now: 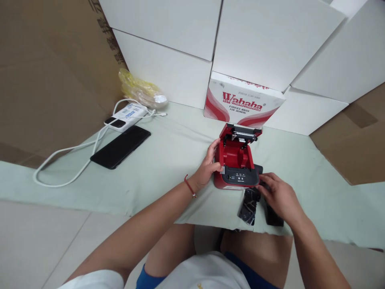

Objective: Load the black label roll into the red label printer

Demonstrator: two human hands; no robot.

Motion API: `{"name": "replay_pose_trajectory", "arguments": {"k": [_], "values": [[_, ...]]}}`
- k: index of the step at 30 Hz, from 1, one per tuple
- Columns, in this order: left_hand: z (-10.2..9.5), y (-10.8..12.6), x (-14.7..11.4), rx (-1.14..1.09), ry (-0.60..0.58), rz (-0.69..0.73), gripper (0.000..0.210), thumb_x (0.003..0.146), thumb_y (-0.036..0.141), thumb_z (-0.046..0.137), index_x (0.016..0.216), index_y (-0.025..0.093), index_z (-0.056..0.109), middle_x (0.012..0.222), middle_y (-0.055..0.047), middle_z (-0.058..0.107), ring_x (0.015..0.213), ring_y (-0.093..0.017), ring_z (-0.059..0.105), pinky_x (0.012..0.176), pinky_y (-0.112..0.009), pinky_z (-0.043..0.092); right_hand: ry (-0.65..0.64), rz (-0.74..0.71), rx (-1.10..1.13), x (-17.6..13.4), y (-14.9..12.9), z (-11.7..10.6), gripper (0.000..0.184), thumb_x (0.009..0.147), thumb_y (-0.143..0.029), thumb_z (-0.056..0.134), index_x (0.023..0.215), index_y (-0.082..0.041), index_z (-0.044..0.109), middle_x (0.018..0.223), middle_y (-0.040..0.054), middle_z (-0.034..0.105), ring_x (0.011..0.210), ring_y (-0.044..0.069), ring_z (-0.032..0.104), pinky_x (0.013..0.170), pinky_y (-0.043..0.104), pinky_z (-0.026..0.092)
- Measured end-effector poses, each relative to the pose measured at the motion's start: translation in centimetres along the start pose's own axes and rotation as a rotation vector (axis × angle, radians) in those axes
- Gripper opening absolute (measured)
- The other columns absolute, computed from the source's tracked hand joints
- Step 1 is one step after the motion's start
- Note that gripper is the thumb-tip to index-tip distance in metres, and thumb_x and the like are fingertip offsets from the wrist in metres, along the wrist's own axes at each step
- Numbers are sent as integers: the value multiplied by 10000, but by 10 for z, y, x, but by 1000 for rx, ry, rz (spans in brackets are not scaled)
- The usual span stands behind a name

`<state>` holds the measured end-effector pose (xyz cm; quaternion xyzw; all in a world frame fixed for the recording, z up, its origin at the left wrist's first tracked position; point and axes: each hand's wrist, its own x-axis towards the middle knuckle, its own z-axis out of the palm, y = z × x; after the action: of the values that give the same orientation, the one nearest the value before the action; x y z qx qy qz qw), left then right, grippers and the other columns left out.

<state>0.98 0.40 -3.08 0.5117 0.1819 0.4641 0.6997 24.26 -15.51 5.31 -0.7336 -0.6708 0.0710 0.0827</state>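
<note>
Farthest to the left of the person's grip, a white cable [54,186] loops over the cloth [168,160] and crosses a white device [132,115]; a dark phone [120,147] lies just beside that device, well apart from both hands, perhaps set there to leave room around the grip; a crumpled plastic bag [138,89] rests beyond them, against the white boxes [168,72]; the left hand [208,165] grasps the red device [237,162], thumb on its near left corner, fingers along its left wall, probably to steady it; the red device sits between the two hands, its lid [240,132] tipped up beyond the grip, baring the compartment [234,154]; a printed carton [244,100] stands just behind; a black wrapped packet [249,205] and a dark block [273,216] lie on the near side of the grip, seemingly within easy reach; the right hand [278,193] bends its fingers at the device's right side, but whether they pinch anything cannot be told
</note>
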Motion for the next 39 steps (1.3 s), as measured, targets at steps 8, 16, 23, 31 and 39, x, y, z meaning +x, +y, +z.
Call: {"name": "replay_pose_trajectory", "arguments": {"k": [8, 16, 23, 31, 39], "values": [[1, 3, -2, 4, 8, -38, 1032, 644, 202, 640, 1622, 298, 325, 1716, -44, 394, 1610, -331, 313, 1355, -504, 242, -119, 31, -29, 14, 0, 14, 349, 992, -234, 541, 1279, -215, 740, 1321, 120, 757, 985, 248, 778, 783, 341, 589], [1, 0, -2, -34, 5, -16, 1028, 648, 198, 660, 1616, 320, 335, 1748, -27, 336, 1633, -331, 279, 1358, -484, 242, -187, -239, 304, 0, 2, -116, 358, 996, -540, 656, 1284, -358, 766, 1125, 57, 830, 879, 260, 789, 717, 342, 654], [3, 0, -1, -12, 21, 8, 1054, 631, 191, 650, 1619, 313, 302, 1746, -46, 321, 1674, -313, 195, 1387, -484, 154, -116, -187, 0, 79, -79, -68, 392, 999, -214, 542, 1357, -206, 702, 1307, 113, 760, 1128, 279, 737, 982, 387, 567], [1, 0, 0, 31, 20, -5, 1095, 619, 185, 646, 1640, 312, 271, 1756, -56, 283, 1691, -306, 151, 1394, -486, 106, -202, -123, -192, 116, -103, -24, 423, 955, -91, 552, 1352, -120, 693, 1357, 208, 728, 1132, 332, 735, 916, 378, 532], [3, 3, -1, 27, 15, -12, 1090, 632, 189, 657, 1647, 293, 275, 1759, -66, 289, 1684, -324, 160, 1389, -497, 121, -121, -256, -17, 108, -88, -30, 366, 1012, -139, 570, 1343, -197, 713, 1377, 107, 751, 1254, 250, 713, 1079, 370, 543]]}}
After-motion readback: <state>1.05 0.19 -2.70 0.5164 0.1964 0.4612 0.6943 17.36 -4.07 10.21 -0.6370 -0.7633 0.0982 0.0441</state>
